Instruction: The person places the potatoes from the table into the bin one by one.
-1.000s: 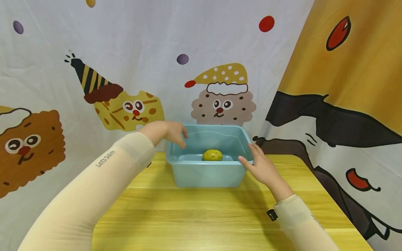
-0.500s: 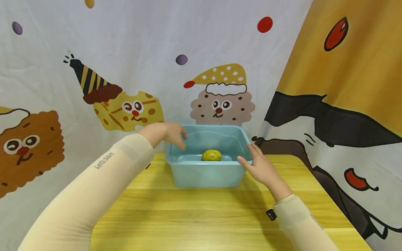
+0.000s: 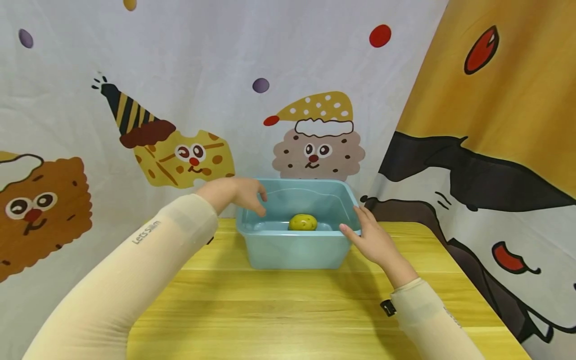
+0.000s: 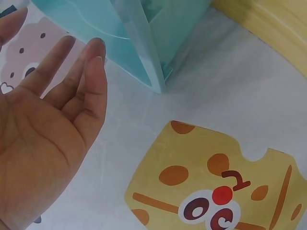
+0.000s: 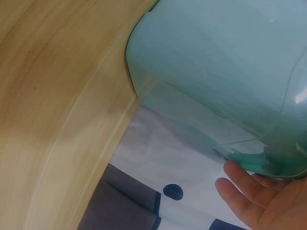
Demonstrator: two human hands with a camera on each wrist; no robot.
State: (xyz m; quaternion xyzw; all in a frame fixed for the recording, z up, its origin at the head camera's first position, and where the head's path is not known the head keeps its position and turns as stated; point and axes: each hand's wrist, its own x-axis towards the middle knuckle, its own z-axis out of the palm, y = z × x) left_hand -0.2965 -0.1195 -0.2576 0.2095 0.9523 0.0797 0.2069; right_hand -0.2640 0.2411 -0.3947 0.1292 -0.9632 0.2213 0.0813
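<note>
A light blue plastic bin (image 3: 294,252) stands at the back of the table, holding one speckled yellow potato (image 3: 303,222) on its floor. My left hand (image 3: 240,192) hovers at the bin's left side, fingers loosely bent over the opening and apart from the potato. In the left wrist view, the palm and relaxed fingers (image 4: 96,81) show nothing held. At the front right corner, my right hand (image 3: 380,245) touches the rim, thumb at the front edge and fingers along the right side. The right wrist view shows extended fingers (image 5: 240,189) right under the bin's rim (image 5: 283,177).
The wooden table (image 3: 270,310) extends in front of the bin. A printed curtain (image 3: 193,60) with cartoon biscuits and cheese hangs close behind it. A small black tab (image 3: 388,308) shows beside the right sleeve (image 3: 423,310).
My left hand has sunk very slightly at the bin's left side. The right hand, bin and potato stay in place; the view shifts slightly.
</note>
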